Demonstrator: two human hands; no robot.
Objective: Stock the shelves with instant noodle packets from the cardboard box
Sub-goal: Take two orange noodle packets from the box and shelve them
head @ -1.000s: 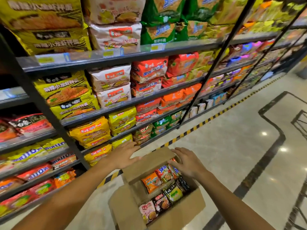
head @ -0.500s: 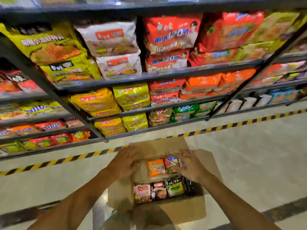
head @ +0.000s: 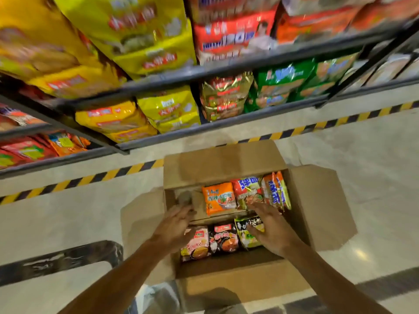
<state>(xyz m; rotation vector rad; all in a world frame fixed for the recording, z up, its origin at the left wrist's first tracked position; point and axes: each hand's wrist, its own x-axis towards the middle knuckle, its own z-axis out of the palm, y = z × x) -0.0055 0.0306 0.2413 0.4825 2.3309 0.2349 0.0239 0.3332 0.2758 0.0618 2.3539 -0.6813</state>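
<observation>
An open cardboard box (head: 317, 211) sits on the floor below me, flaps spread. Inside stand several noodle packets: an orange packet (head: 218, 198), a red packet (head: 247, 191), a pink packet (head: 196, 244), a black packet (head: 224, 237) and a green-black packet (head: 246, 232). My left hand (head: 174, 225) reaches into the box's left side over the pink packet, fingers extended, holding nothing. My right hand (head: 269, 230) lies over the green-black and red packets with fingers spread; no grip shows.
Dark metal shelves (head: 204, 72) packed with yellow, red, gold and green noodle bags rise just beyond the box. A yellow-black hazard stripe (head: 108, 174) runs along the floor at the shelf base. Pale polished floor lies right of the box.
The view has dropped closer to the box. Both hands have moved from the flaps and far edge down into the box, over the packets.
</observation>
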